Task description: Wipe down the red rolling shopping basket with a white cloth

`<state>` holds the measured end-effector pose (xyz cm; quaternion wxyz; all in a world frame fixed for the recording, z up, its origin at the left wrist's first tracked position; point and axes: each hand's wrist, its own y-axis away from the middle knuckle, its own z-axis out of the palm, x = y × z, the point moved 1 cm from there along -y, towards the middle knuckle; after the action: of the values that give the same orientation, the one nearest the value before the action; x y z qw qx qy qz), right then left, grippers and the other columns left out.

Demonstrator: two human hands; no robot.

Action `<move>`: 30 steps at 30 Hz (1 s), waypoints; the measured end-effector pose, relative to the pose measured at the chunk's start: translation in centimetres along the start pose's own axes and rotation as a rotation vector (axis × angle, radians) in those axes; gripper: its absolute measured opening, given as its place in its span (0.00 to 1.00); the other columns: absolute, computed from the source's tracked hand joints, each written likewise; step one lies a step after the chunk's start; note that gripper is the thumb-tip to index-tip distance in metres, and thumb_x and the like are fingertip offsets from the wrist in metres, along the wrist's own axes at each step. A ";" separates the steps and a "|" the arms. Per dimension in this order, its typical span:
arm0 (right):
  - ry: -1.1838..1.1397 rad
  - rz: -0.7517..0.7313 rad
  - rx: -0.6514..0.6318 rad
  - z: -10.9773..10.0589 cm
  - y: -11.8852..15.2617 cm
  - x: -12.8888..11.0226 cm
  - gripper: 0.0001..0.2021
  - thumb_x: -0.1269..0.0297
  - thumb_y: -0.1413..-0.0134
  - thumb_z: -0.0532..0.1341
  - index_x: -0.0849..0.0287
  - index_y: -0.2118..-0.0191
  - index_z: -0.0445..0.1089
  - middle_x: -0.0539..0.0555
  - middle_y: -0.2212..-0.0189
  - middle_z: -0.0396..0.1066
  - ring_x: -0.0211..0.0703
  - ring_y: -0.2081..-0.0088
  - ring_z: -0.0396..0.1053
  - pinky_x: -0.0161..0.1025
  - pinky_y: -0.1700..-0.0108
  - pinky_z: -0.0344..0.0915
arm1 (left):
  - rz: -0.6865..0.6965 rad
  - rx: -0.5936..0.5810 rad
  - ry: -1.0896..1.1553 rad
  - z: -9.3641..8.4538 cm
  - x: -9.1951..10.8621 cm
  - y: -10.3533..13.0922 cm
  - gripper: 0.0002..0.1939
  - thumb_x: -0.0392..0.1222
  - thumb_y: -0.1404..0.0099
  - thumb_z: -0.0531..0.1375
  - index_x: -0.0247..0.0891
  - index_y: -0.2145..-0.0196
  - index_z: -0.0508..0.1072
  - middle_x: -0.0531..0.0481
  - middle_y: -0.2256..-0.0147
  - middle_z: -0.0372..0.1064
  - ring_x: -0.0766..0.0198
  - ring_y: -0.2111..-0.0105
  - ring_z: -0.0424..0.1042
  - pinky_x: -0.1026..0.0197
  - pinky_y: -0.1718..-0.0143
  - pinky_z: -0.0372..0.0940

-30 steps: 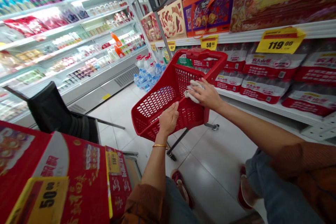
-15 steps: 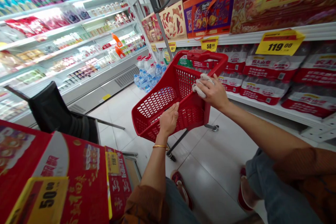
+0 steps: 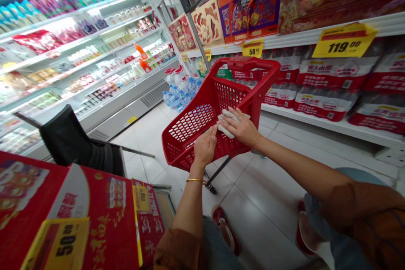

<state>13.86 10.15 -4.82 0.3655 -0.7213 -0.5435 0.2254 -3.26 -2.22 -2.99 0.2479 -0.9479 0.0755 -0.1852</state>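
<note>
A red plastic shopping cart [image 3: 238, 148] with perforated basket walls stands in front of me, its handle [image 3: 245, 65] at the far right end. My left hand [image 3: 204, 145], a gold bangle at its wrist, grips the basket's near rim with the fingertips over the edge. Just right of it, my right hand [image 3: 243, 128] presses a crumpled white cloth [image 3: 225, 130] on the same rim, fingers laid across it. The two hands nearly touch. The basket's inside shows no goods, though part of it is hidden by my hands.
Shelves with gift boxes [image 3: 249, 12] and packed water bottles [image 3: 322, 97] run along the right. A lit refrigerated case [image 3: 126, 109] fills the back left. Close on my left are a black chair [image 3: 71, 139] and red cartons [image 3: 104, 219]. Blue-tinted bottles [image 3: 183, 93] stand behind the cart.
My right hand has slid the cloth leftward and down along the near rim, from near the handle end toward my left hand. My left hand stays on the rim.
</note>
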 end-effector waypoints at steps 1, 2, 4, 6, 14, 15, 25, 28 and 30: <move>0.007 -0.011 0.005 -0.3 0.2 0.6 0.20 0.73 0.35 0.53 0.55 0.40 0.65 0.55 0.39 0.65 0.58 0.31 0.44 0.64 0.36 0.55 | -0.001 -0.001 0.003 0.0 0.0 0.0 0.37 0.59 0.26 0.33 0.34 0.40 0.67 0.43 0.41 0.66 0.59 0.39 0.64 0.51 0.38 0.60; 0.013 -0.018 0.012 -0.6 0.5 1.2 0.20 0.74 0.35 0.53 0.55 0.40 0.65 0.54 0.39 0.65 0.58 0.31 0.44 0.64 0.36 0.55 | -0.003 -0.003 0.005 0.0 0.1 0.0 0.36 0.59 0.25 0.33 0.34 0.40 0.67 0.43 0.41 0.66 0.59 0.39 0.64 0.51 0.38 0.60; 0.016 -0.018 0.031 -1.2 1.0 2.2 0.20 0.74 0.35 0.53 0.55 0.40 0.65 0.54 0.39 0.65 0.57 0.30 0.43 0.64 0.35 0.54 | -0.006 -0.009 0.008 0.0 0.2 0.0 0.36 0.59 0.25 0.33 0.35 0.40 0.67 0.43 0.41 0.66 0.59 0.39 0.64 0.51 0.38 0.61; 0.011 0.003 0.055 -1.5 1.5 2.8 0.21 0.74 0.35 0.54 0.55 0.39 0.64 0.55 0.39 0.65 0.55 0.30 0.41 0.64 0.35 0.53 | -0.009 -0.013 0.006 0.1 0.2 -0.1 0.36 0.59 0.25 0.33 0.35 0.40 0.67 0.43 0.41 0.66 0.59 0.39 0.65 0.50 0.39 0.61; -0.066 0.197 0.215 0.2 2.0 0.5 0.22 0.67 0.37 0.58 0.55 0.38 0.64 0.56 0.38 0.63 0.57 0.30 0.36 0.66 0.35 0.53 | 0.006 0.013 -0.115 0.5 1.2 -0.6 0.34 0.58 0.25 0.36 0.33 0.39 0.66 0.39 0.42 0.67 0.55 0.41 0.67 0.48 0.41 0.63; -0.081 0.223 0.228 0.6 2.0 0.0 0.22 0.67 0.37 0.57 0.55 0.38 0.63 0.56 0.38 0.63 0.57 0.30 0.36 0.66 0.35 0.53 | 0.013 0.022 -0.150 0.6 1.5 -0.8 0.34 0.59 0.25 0.36 0.33 0.39 0.65 0.37 0.42 0.67 0.54 0.41 0.67 0.47 0.41 0.62; -0.066 0.390 0.367 3.4 3.2 -1.6 0.23 0.62 0.34 0.54 0.55 0.35 0.59 0.56 0.38 0.63 0.56 0.29 0.36 0.65 0.34 0.51 | 0.146 -0.038 -0.282 3.1 2.9 -2.2 0.39 0.61 0.27 0.33 0.27 0.32 0.49 0.34 0.33 0.48 0.53 0.32 0.47 0.48 0.34 0.49; -0.072 0.395 0.413 4.0 3.4 -1.6 0.24 0.63 0.34 0.53 0.55 0.35 0.58 0.56 0.38 0.64 0.55 0.29 0.36 0.63 0.33 0.51 | 0.148 -0.041 -0.301 3.2 2.6 -2.3 0.37 0.59 0.26 0.33 0.30 0.32 0.49 0.36 0.33 0.49 0.54 0.32 0.47 0.48 0.34 0.50; -0.081 0.402 0.421 4.5 3.6 -1.4 0.24 0.62 0.34 0.53 0.55 0.35 0.58 0.56 0.38 0.64 0.55 0.29 0.36 0.63 0.33 0.50 | 0.149 -0.038 -0.323 3.3 2.5 -2.5 0.37 0.59 0.26 0.34 0.30 0.32 0.49 0.37 0.33 0.49 0.54 0.32 0.47 0.48 0.34 0.50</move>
<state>12.38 9.56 -10.52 0.4330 -0.7132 -0.3450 0.4300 0.50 0.85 -3.63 0.2518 -0.9616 0.1084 -0.0101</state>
